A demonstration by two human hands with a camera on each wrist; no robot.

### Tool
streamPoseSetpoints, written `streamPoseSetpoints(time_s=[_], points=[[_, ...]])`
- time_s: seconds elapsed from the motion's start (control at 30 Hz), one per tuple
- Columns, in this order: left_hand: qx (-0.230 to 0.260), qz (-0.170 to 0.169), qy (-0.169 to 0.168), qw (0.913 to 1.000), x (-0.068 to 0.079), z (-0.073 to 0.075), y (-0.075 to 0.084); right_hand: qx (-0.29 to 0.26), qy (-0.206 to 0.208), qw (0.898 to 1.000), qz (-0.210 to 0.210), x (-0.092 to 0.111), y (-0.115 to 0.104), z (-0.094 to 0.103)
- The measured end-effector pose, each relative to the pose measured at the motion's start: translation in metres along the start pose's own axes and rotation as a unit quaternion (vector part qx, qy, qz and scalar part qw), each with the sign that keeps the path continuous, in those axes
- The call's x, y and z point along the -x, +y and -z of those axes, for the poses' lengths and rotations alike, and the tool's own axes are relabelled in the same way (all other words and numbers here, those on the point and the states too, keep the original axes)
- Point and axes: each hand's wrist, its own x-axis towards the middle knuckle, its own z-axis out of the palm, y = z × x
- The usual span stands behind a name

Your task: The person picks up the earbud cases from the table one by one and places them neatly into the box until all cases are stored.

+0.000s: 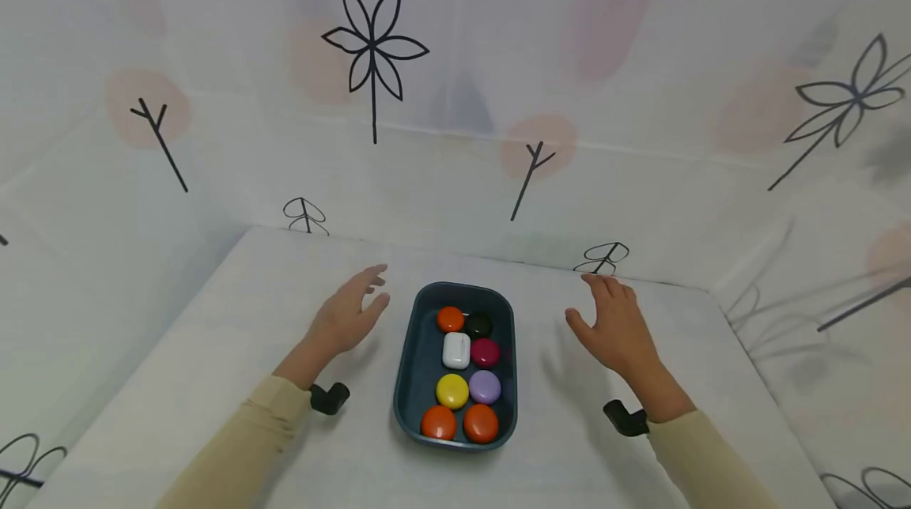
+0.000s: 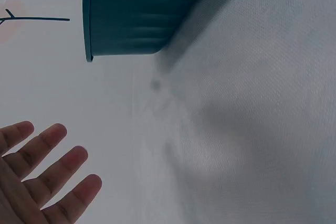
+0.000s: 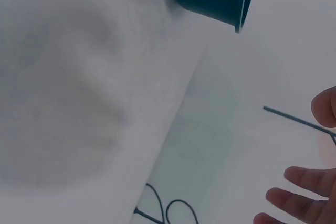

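A dark blue-green rectangular tray stands on the white table between my hands. Inside it lie several glossy rounded pieces: an orange one, a black one, a white squarish one, a dark red one, a yellow one, a lilac one and two larger orange-red ones at the near end. My left hand hovers left of the tray, fingers loosely extended, holding nothing. To the right, my right hand is raised with spread thumb, also holding nothing. Neither touches the tray.
White cloth covers the table. Behind it and at both sides rise pale fabric walls with line-drawn plants and soft coloured blots. A small black wrist camera sits at the left cuff, another black wrist camera at the right.
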Motion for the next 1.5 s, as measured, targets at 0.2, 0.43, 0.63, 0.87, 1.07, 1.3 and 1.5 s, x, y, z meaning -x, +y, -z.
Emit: streamPoseSetpoints(time_s=[0.2, 0.43, 0.63, 0.87, 1.07, 1.3, 1.5], points=[[0.031, 0.038, -0.015, 0.9987, 0.004, -0.007, 0.004, -0.055, 0.003, 0.998, -0.023, -0.002, -0.008, 0.0], [0.056, 0.054, -0.027, 0.9966, 0.01, -0.018, 0.006, -0.093, 0.024, 0.995, -0.003, -0.004, -0.022, -0.001], [0.075, 0.062, -0.03, 0.9948, 0.014, -0.029, 0.006, -0.112, 0.007, 0.994, 0.01, -0.009, -0.038, -0.006], [0.082, 0.057, -0.026, 0.9946, 0.018, -0.041, 0.005, -0.123, -0.026, 0.991, 0.045, -0.013, -0.056, -0.01], [0.098, 0.039, -0.021, 0.9942, 0.02, -0.048, 0.007, -0.139, -0.074, 0.984, 0.078, -0.015, -0.07, -0.014], [0.102, 0.03, -0.019, 0.9941, 0.022, -0.055, 0.008, -0.149, -0.136, 0.975, 0.095, -0.017, -0.083, -0.023], [0.098, 0.014, -0.021, 0.9948, 0.023, -0.059, 0.009, -0.143, -0.156, 0.972, 0.106, -0.017, -0.093, -0.03]])
